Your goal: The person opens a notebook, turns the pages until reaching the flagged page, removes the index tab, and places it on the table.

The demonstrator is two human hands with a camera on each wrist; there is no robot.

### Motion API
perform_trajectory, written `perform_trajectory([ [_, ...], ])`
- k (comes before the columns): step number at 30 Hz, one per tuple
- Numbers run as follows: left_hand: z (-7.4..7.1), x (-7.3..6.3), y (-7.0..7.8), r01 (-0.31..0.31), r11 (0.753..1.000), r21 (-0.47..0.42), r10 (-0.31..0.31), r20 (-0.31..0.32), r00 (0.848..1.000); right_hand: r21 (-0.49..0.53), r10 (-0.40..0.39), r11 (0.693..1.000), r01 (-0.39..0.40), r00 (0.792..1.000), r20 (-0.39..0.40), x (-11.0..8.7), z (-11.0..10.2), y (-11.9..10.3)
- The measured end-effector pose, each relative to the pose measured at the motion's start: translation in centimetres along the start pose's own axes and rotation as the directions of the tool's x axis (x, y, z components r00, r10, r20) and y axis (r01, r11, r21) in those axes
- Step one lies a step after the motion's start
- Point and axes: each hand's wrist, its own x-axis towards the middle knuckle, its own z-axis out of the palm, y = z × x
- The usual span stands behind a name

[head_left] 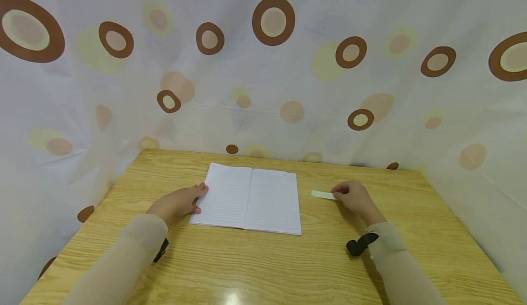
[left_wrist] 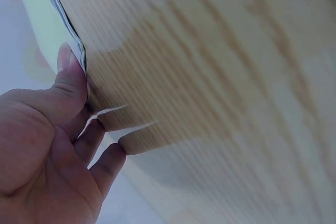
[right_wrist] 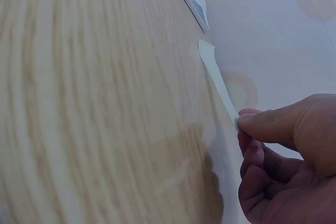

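An open lined notebook (head_left: 251,200) lies flat in the middle of the wooden table (head_left: 263,259). My left hand (head_left: 179,202) rests at its left edge, thumb on the page border (left_wrist: 79,59) and fingers (left_wrist: 100,135) on the wood beside it. To the right of the notebook, a small pale green paper strip (head_left: 323,195) lies on the table. My right hand (head_left: 354,197) pinches the strip's right end (right_wrist: 231,108) between thumb and curled fingers (right_wrist: 262,127). The strip's far end lifts slightly toward the notebook's corner (right_wrist: 197,11).
A white curtain (head_left: 263,67) with brown and yellow circles hangs close behind and around the table. A black wrist-camera mount (head_left: 360,244) shows at my right sleeve, another (head_left: 161,250) at my left. The table's near half is bare wood.
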Motion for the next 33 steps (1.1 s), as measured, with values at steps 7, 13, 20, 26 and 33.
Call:
perform_trajectory([
  [7,-0.09,0.07,-0.12,-0.01,1.0,0.026,0.01,-0.003,1.0,-0.006,0.017,1.0,-0.017,1.0,0.006,0.03,-0.45,0.38],
  [13,-0.02,0.01,-0.14,-0.007,1.0,0.009,0.007,-0.006,1.0,-0.013,0.017,1.0,-0.017,1.0,0.008,0.23,-0.55,0.75],
  [20,-0.12,-0.22,0.15,-0.024,1.0,0.005,0.024,-0.007,1.0,-0.005,0.011,1.0,-0.011,1.0,0.018,-0.05,-0.35,0.81],
  [26,-0.1,-0.24,0.21,-0.03,0.999,0.015,0.03,-0.006,1.0,0.002,0.004,1.0,-0.004,1.0,0.022,-0.3,-0.46,0.7],
  [33,0.1,0.23,-0.18,-0.027,0.998,0.056,0.028,-0.006,1.0,0.018,0.009,1.0,-0.009,1.0,0.006,-0.37,-0.48,0.7],
])
